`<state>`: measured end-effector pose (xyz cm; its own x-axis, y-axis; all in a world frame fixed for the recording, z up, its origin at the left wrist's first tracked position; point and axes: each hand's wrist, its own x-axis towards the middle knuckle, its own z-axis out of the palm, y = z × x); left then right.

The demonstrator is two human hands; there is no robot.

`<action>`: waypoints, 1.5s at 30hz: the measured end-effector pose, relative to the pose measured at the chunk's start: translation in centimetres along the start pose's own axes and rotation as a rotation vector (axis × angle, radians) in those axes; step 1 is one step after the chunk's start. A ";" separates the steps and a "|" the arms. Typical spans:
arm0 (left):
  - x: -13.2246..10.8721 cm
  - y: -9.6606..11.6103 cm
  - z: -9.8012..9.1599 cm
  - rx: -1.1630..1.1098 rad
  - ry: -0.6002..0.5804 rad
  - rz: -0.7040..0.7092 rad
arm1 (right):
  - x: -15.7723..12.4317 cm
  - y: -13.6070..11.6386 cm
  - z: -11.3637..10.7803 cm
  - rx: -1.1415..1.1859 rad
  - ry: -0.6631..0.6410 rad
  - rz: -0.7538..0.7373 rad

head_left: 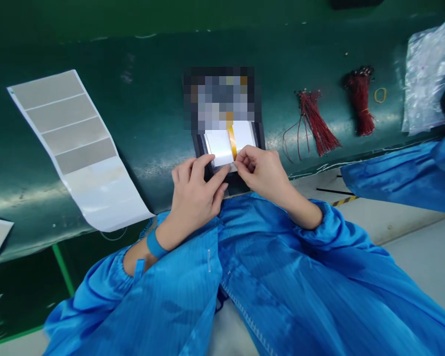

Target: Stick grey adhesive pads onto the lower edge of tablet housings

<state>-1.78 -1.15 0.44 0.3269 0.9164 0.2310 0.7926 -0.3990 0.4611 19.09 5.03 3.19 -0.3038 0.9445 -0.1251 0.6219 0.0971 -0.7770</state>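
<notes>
In front of me on the bench lies a black frame or tray [260, 136] holding a flat white panel [218, 146]. An amber strip [231, 141] runs down the panel, and its near end meets the fingertips of my right hand [263, 170]. These fingers are closed in a pinch at the panel's near edge. My left hand [196, 190] lies at the near left side, thumb and index finger apart, their tips touching the panel's edge. The far part of the frame is pixelated, so its contents cannot be made out.
On the left, a white sheet with grey stickers [68, 121] hangs over the bench edge. Loose dark-red wires [319, 123], a tied wire bundle [361, 104], a yellow rubber band [380, 95] and clear plastic bags [426, 79] lie rightward. A person's blue sleeve [396, 173] is at the right.
</notes>
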 end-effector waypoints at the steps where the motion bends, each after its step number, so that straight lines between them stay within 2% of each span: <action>1: 0.1 0.0 0.0 -0.001 -0.008 -0.006 | 0.0 0.0 0.0 -0.019 0.000 -0.001; 5: 0.2 -0.1 0.1 0.002 -0.017 -0.016 | 0.0 -0.1 0.5 -0.128 -0.015 0.007; 9: 0.2 0.0 0.3 -0.023 0.013 0.001 | 0.0 -1.0 0.8 -0.351 -0.072 0.026; 12: 0.0 -0.2 0.3 -0.002 0.029 0.007 | -0.1 -1.4 0.1 -0.509 -0.108 0.045; 15: -0.2 -0.6 0.2 0.040 0.061 0.015 | -0.5 -0.5 -1.1 -0.618 -0.034 0.056; 17: -0.4 -0.9 0.1 0.043 0.087 0.020 | -1.0 0.7 -1.7 -0.627 0.020 -0.056; 21: -0.5 -1.1 0.1 0.036 0.075 0.025 | -2.1 3.3 -1.6 -0.577 0.036 -0.430; 25: -0.6 -1.4 -0.3 0.082 0.035 0.061 | -2.8 5.2 -1.5 -0.575 0.113 -0.552; 30: -0.4 -2.6 -0.6 0.095 -0.001 0.239 | -2.9 6.9 -2.1 -0.545 0.105 -0.685; 32: -0.2 -2.9 -0.7 0.100 -0.004 0.271 | -2.3 7.9 -3.1 -0.489 0.134 -0.637; 33: -0.1 -3.0 -0.7 0.108 -0.001 0.277 | -1.8 8.5 -3.9 -0.464 0.184 -0.567; 37: 0.4 -2.4 -0.8 0.138 0.000 0.301 | 0.8 11.2 -8.0 -0.476 0.433 -0.102; 40: 1.2 -1.0 -0.3 0.144 -0.013 0.307 | 2.6 11.8 -10.0 -0.548 0.424 0.093; 43: 2.2 -0.2 0.4 0.155 -0.032 0.308 | 3.5 11.1 -9.9 -0.608 0.363 0.176; 45: 2.4 -0.4 0.6 0.153 -0.043 0.316 | 3.7 10.5 -9.4 -0.636 0.318 0.209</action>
<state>-1.04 1.28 0.30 0.5872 0.7504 0.3035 0.7157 -0.6564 0.2385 31.27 12.45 0.39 0.0305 0.9991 0.0281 0.9713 -0.0230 -0.2367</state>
